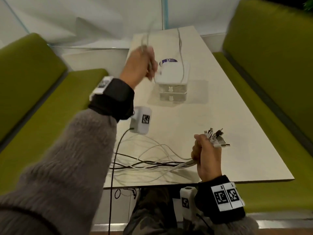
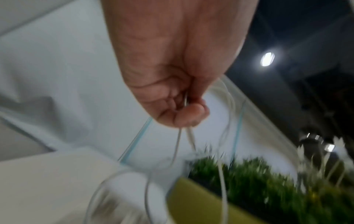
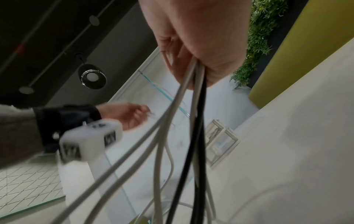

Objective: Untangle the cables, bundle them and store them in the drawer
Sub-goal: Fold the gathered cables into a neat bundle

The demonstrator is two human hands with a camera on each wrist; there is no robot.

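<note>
My right hand point(image 1: 205, 153) grips a bunch of white and black cables point(image 1: 152, 164) just below their plugs point(image 1: 216, 136), near the table's front edge. The cables trail left across the table point(image 1: 211, 116). In the right wrist view they hang from my fist point(image 3: 199, 72) as white and black strands point(image 3: 195, 136). My left hand point(image 1: 140, 65) is raised above the table and pinches a thin white cable point(image 1: 181, 53), whose loop runs over the small white drawer unit point(image 1: 172, 82). The left wrist view shows my left hand point(image 2: 184, 112) curled round that thin white cable point(image 2: 178, 145).
Green padded benches point(image 1: 33, 92) flank the table on both sides. A purple-and-white item point(image 1: 168, 61) lies behind the drawer unit. A black lead point(image 1: 113, 167) from my left wrist camera hangs over the table's front edge. A glass partition stands at the far end.
</note>
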